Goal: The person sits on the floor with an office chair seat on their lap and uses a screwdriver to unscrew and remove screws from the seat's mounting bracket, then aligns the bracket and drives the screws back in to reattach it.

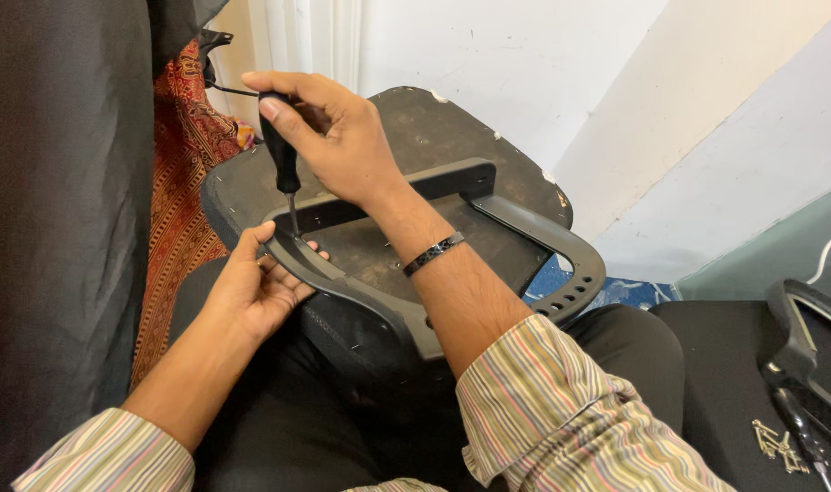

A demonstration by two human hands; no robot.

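Here, the scene by parts:

Right hand: the right hand (338, 137) is closed around the black handle of a slim screwdriver (281, 155), thumb along the top, the shaft pointing down.

Screwdriver tip: it meets the curved black plastic armrest bracket (452, 273) at its left bend, just above the left thumb; the screw itself is too small to make out.

Left hand: the left hand (251, 287) is cupped under and against the bracket's left curve, fingers partly curled and thumb pressed to the rim, steadying it rather than fully gripping.

Bracket position: it lies on the dark, worn underside of a chair seat board (515, 178), which rests tilted across the person's lap.

Handling, bracket: by its look it is stiff moulded plastic, fairly light, smooth and a little slippery on the rounded edges; the firmest hold seems to be at the bend, close to the screw point, where the left hand already sits.

Handling, screwdriver: thin and light; the narrow tip could likely slip off a small screw head if the handle leans.

Handling, seat board: probably the heaviest piece, rigid, with frayed edges.

Nearby: a second black armrest part (802, 342) and a small heap of loose silver screws (778, 445) lie on a black surface to the right.

Behind: red patterned cloth (183, 173) and a white wall (488, 55).
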